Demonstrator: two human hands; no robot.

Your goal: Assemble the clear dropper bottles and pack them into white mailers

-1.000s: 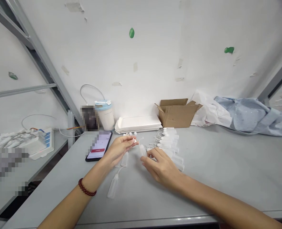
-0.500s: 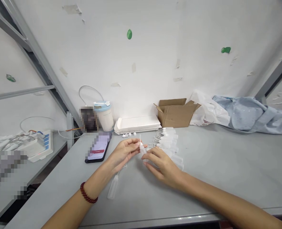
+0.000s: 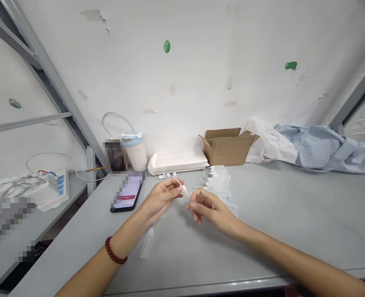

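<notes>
In front of the cardboard box (image 3: 230, 150) and a little to its left, the two hands meet over the grey counter (image 3: 293, 214) at a small translucent bottle (image 3: 188, 199), which tilts with its upper end toward the left. The left hand (image 3: 164, 200), with a dark red beaded bracelet (image 3: 116, 251) on its wrist, has its grip clamped, thumb against fingers, on the white top (image 3: 183, 188) of that bottle; a thin white tip (image 3: 177, 179) sticks out beyond it. The right hand (image 3: 211, 210) has its grip pinched together on the clear body, which is blurred and partly covered by the fingers. Just before the box lies a row of similar bottles (image 3: 219, 181) with thin white stems, its near end partly behind the right hand. Left of the box and nearer the person than it, a single bottle (image 3: 146, 245) lies below the left forearm's inner side. A white stack (image 3: 179, 160) sits just left of the box, with small white caps (image 3: 167, 175) along its front edge; farther left of the box are a lidded cup (image 3: 136, 154) and a phone (image 3: 128, 194). To the box's right are a white plastic bag (image 3: 270, 142) and, beyond it, light blue cloth (image 3: 321, 146).
</notes>
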